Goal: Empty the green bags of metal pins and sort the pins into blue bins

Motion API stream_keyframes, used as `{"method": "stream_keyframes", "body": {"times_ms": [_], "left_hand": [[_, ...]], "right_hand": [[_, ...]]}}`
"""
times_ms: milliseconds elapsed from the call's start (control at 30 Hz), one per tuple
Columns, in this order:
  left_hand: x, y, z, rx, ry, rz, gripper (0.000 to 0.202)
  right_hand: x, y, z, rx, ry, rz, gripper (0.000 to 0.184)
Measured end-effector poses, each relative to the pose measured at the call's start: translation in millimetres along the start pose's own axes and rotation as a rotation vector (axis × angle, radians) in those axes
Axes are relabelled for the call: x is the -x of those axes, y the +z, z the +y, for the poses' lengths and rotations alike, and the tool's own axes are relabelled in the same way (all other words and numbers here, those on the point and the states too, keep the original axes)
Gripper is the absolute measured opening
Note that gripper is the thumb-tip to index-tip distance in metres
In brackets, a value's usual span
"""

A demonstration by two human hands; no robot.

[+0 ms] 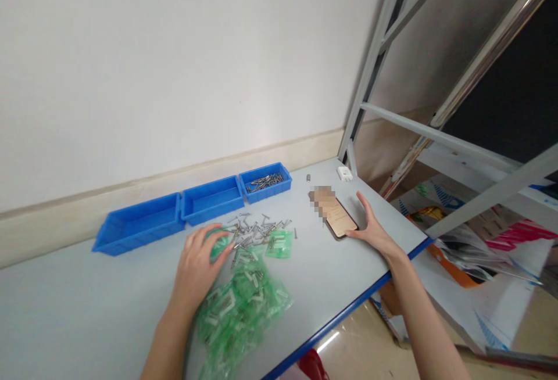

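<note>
My left hand point(198, 264) is curled around a small green plastic bag point(219, 243), which shows between its thumb and fingers. Beside those fingertips lies a loose heap of metal screws point(257, 230). A large pile of green plastic bags point(246, 310), with screws and pale pieces inside, spreads to the right of my left wrist. One separate green bag point(279, 244) lies flat by the loose screws. On the right, my right hand point(372, 229) is open at the corner of a phone point(337, 217), thumb touching its near edge and fingers spread. The phone lies face up with its screen lit.
Along the wall stand three blue bins: a left bin point(139, 226), a middle bin point(213, 201) and a right bin point(265, 194) holding screws. A white plug adapter point(344, 174) and a small grey cylinder point(308, 177) sit farther back. A metal frame point(403, 121) rises at the right.
</note>
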State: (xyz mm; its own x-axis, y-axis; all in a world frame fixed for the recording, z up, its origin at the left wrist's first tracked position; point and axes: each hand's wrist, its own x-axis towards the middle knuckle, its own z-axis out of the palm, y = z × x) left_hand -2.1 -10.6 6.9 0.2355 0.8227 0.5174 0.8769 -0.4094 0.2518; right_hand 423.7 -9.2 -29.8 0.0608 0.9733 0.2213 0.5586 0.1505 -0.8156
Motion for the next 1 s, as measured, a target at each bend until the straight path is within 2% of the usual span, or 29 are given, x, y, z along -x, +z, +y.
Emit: {"method": "stream_keyframes", "body": {"times_ms": [133, 267, 467, 733, 1000], "left_hand": [[0.1, 11.4, 9.9, 0.029, 0.045, -0.113, 0.039], [2.0, 16.1, 7.6, 0.01, 0.049, -0.156, 0.038], [0.0, 12.1, 2.7, 0.032, 0.06, -0.134, 0.037], [0.4, 14.0, 0.3, 0.085, 0.037, -0.125, 0.033], [-1.1, 13.9, 0.3, 0.144, 0.018, -0.102, 0.028]], "right_hand": [[-2.0, 4.2, 5.8, 0.019, 0.014, 0.049, 0.095], [-1.5, 2.2, 5.5, -0.017, 0.0, 0.069, 0.084], [0.7, -3.7, -5.8, 0.015, -0.026, -0.093, 0.098], [-2.6, 4.9, 0.4, 0.135, -0.04, -0.023, 0.074], [-2.4, 7.1, 3.8, 0.159, -0.089, 0.005, 0.07]]}}
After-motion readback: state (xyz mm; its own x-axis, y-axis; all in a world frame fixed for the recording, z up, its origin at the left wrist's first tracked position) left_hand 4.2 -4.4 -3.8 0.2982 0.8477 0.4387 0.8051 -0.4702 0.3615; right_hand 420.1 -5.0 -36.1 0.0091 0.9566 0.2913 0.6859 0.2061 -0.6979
